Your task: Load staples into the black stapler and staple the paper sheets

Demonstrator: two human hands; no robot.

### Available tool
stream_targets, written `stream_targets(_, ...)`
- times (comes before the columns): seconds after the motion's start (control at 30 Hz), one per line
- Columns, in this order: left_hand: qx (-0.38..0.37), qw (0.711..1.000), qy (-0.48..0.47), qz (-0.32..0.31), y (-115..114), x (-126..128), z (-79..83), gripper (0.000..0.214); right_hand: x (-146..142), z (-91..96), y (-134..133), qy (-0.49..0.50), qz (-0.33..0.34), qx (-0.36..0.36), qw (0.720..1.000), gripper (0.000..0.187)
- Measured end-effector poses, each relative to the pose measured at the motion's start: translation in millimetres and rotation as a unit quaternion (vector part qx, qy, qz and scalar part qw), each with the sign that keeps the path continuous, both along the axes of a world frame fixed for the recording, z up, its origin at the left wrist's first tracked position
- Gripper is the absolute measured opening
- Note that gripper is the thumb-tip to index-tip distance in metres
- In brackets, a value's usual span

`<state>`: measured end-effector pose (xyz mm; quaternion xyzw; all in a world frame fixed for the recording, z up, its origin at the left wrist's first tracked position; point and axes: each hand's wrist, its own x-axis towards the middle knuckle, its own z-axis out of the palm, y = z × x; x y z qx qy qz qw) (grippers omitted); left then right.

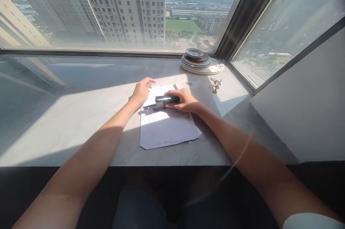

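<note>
A black stapler (167,99) lies over the upper part of a white sheet of paper (172,128), its jaw end pointing left past the sheet's left edge. My right hand (184,100) is wrapped round the stapler's body from the right. At the sheet's upper left corner rests my left hand (142,91), its fingers loosely apart and pointing right, with nothing visible in them. Rows of short dark marks that look like staples run along the sheet's left and bottom edges. Another piece of paper shows beneath its right side.
A stack of plates (201,64) stands at the back right by the window. Two small strips, perhaps staples (189,83), lie behind the paper. A bunch of keys (216,84) sits further right. The sunlit marble-like ledge (88,114) ends at a front edge near me.
</note>
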<state>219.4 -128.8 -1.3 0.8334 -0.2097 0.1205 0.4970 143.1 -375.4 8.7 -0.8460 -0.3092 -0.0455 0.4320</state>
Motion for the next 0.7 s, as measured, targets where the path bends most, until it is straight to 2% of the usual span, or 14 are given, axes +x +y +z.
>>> stream_targets(0.13, -0.034, 0.996, 0.046, -0.063, 0, 2, -3.1, 0.032, 11, -6.4, -14, -0.059, -0.098, 0.061, 0.992, 0.039)
stream_targets(0.37, -0.098, 0.99, 0.07, -0.067, 1, -6, 4.8, 0.042, 18, -10.7, -30, -0.041, -0.124, 0.028, 0.991, 0.036)
stream_targets(0.43, -0.088, 0.99, 0.057, -0.09, 0, -13, 7.3, 0.041, 18, -10.4, -29, -0.04, -0.12, 0.026, 0.992, 0.036)
stream_targets(0.6, -0.01, 0.986, 0.041, -0.16, -2, -24, 9.8, 0.017, 16, -8.4, -26, -0.044, -0.113, 0.018, 0.992, 0.032)
stream_targets(0.7, 0.005, 0.985, 0.042, -0.167, -2, -24, 9.3, 0.015, 17, -8.5, -26, -0.047, -0.113, 0.016, 0.992, 0.032)
